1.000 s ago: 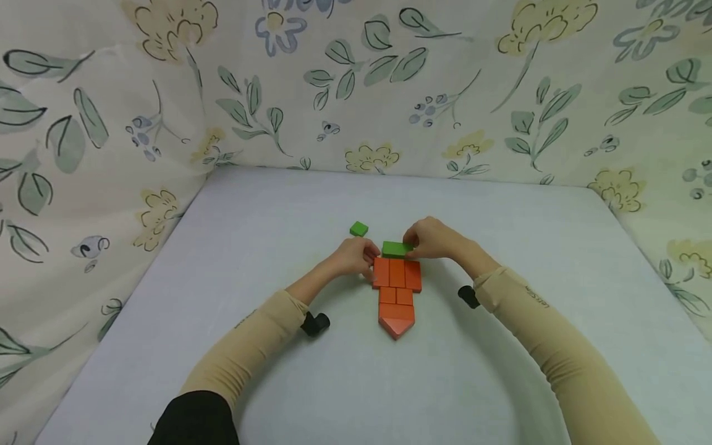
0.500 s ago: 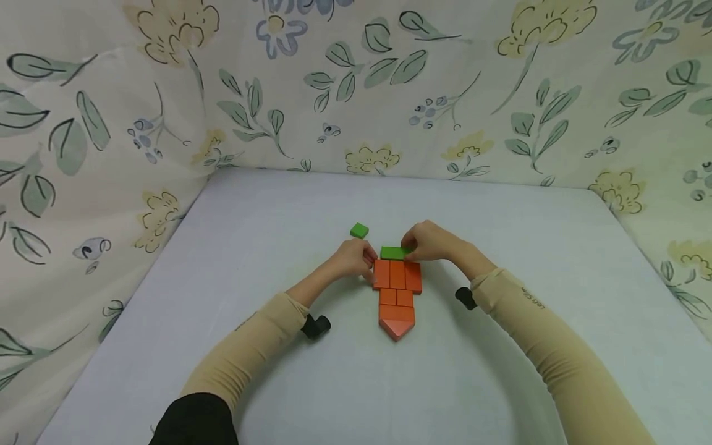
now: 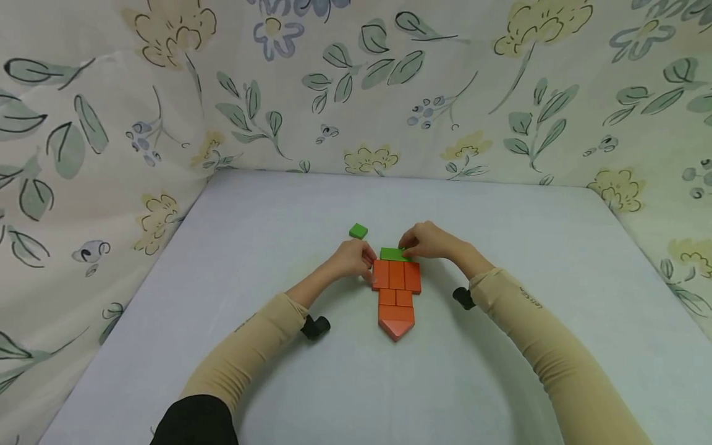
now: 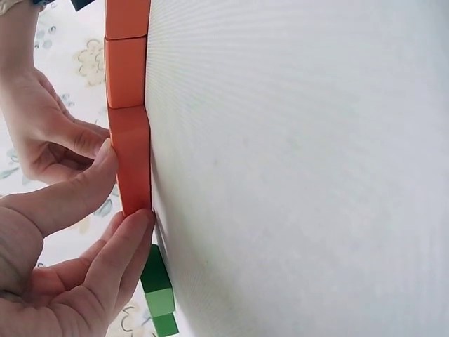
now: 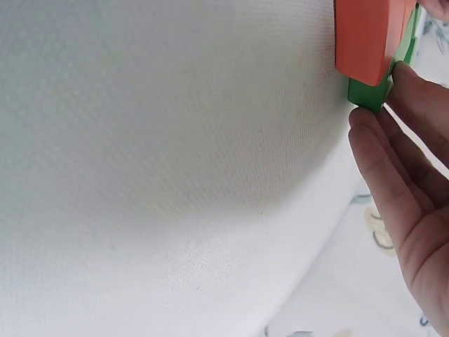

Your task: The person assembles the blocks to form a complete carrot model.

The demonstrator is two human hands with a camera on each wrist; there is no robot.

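A flat figure of orange blocks [image 3: 396, 275] lies on the white table, ending in a pointed block [image 3: 396, 329] toward the person. At its far left corner the left hand [image 3: 350, 258] pinches an orange block [image 4: 130, 158], thumb at its side and fingertips at its far end. The right hand [image 3: 428, 240] holds the right end of a green block [image 3: 391, 254] between thumb and fingers. This green block lies along the far edge of the orange row; in the right wrist view its end [image 5: 366, 95] shows beyond the orange.
A loose green block [image 3: 358, 231] lies behind the left hand. Floral cloth [image 3: 356, 93] hangs behind the white table [image 3: 278, 210] and at its sides. Black wrist cameras [image 3: 316, 327] sit beneath both forearms.
The right hand has brought the green block slightly nearer and to the left, down against the far edge of the orange row. The left hand has stayed at the orange corner.
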